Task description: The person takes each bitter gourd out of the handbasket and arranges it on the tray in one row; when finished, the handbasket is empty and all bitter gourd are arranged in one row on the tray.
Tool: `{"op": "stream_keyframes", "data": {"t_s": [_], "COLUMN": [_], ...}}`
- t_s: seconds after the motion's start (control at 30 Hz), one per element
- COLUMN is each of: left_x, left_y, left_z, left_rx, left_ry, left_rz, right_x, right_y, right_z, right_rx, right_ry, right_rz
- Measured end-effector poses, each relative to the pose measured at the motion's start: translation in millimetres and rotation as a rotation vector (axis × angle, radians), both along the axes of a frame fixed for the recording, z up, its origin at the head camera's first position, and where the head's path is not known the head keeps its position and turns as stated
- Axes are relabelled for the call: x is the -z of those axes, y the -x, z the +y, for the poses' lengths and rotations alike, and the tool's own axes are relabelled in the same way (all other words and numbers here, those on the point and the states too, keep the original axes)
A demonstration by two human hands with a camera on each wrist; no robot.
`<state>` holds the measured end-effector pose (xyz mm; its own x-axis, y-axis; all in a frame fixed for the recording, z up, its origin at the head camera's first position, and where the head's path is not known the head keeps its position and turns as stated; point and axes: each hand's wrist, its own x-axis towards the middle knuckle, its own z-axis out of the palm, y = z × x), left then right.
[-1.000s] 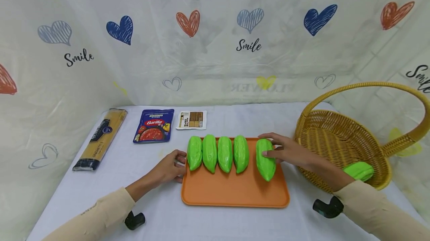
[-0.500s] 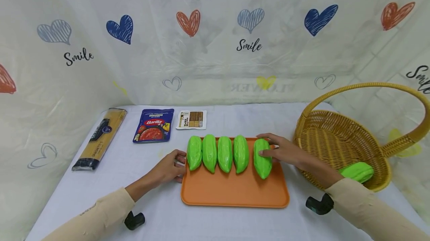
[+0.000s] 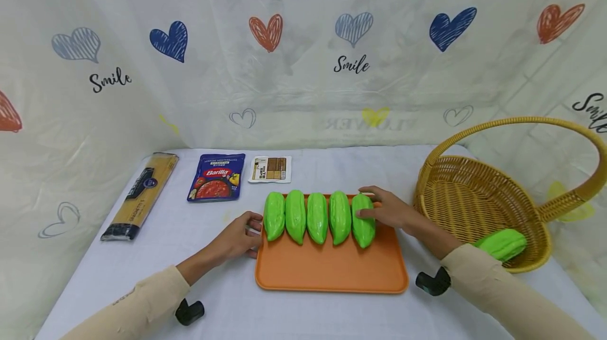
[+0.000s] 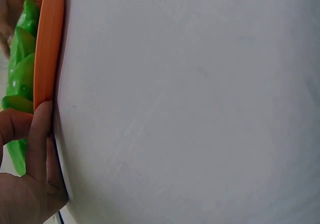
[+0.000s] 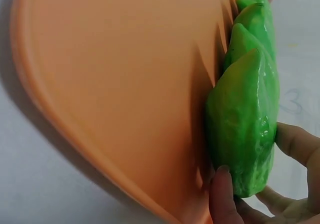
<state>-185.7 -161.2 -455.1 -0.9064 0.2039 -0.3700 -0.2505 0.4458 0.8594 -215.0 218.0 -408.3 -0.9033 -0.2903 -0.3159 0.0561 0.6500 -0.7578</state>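
Observation:
An orange tray (image 3: 332, 271) lies on the white-covered table, with several bright green, ridged, pointed gourds (image 3: 316, 219) side by side along its far half. My right hand (image 3: 389, 211) grips the rightmost gourd (image 3: 363, 229), thumb on one side and fingers round its far end. That gourd (image 5: 245, 129) stands close to its neighbour in the right wrist view. At the tray's left edge my left hand (image 3: 239, 234) holds the rim. Seen from the left wrist, the bent fingers of my left hand (image 4: 30, 159) meet the orange tray rim (image 4: 47, 49).
A wicker basket (image 3: 455, 192) with a tall handle stands at the right, one green gourd (image 3: 505, 245) inside. Toward the back left are a spaghetti pack (image 3: 139, 197), a blue Barilla sauce pouch (image 3: 216, 177) and a small white-and-brown packet (image 3: 270, 169). A printed curtain (image 3: 303, 87) rises behind the table.
My right hand has moved the rightmost gourd leftward over the tray, narrowing the gap to the row. The left hand has stayed at the tray's edge.

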Motion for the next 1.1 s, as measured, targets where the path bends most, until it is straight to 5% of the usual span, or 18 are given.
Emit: {"op": "stream_keyframes", "data": {"t_s": [0.6,1.1], "left_x": [0.1,0.0], "left_y": [1.0,0.4], "left_z": [-0.9,-1.4], "left_rx": [0.008,0.017], "left_ry": [0.004,0.007], "left_rz": [-0.01,0.002], "right_x": [2.2,-23.0], "right_y": [6.6,-7.3], "right_z": [-4,8], "right_rx": [0.021,0.016], "right_ry": [-0.043,-0.045], "right_rz": [0.023,0.073]}}
